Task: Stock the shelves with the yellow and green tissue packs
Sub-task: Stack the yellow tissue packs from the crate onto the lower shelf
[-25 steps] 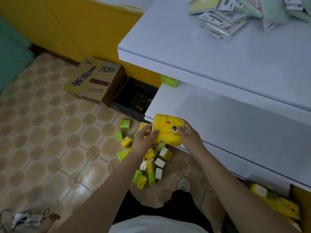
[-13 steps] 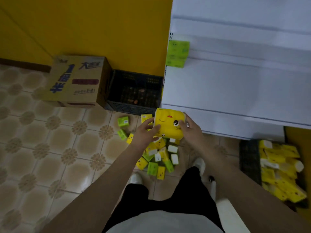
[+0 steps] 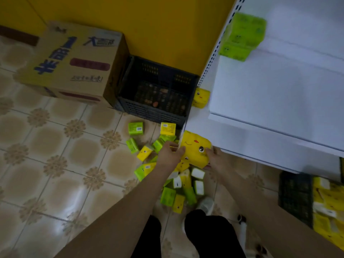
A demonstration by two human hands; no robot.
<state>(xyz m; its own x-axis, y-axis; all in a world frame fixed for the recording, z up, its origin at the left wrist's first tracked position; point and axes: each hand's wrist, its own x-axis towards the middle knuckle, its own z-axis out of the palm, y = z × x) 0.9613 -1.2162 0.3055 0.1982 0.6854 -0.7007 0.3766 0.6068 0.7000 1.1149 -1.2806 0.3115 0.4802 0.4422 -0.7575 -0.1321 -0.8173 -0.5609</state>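
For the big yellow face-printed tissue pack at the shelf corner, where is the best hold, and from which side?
Best by its two short ends, one hand from each side. The yellow tissue pack is a wide, soft block lying face up; the left hand and right hand already clasp opposite ends, so it should stay level.

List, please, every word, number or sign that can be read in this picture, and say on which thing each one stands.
"1": large blue numeral on the top of the cardboard box.
Other blue characters and smaller print on that box: too blurred to read.
Barcode labels on the small loose packs on the floor: too small to read.
Yellow pack held by both hands: a printed cartoon face only, no readable words.
Green packs on the shelf: faces only.
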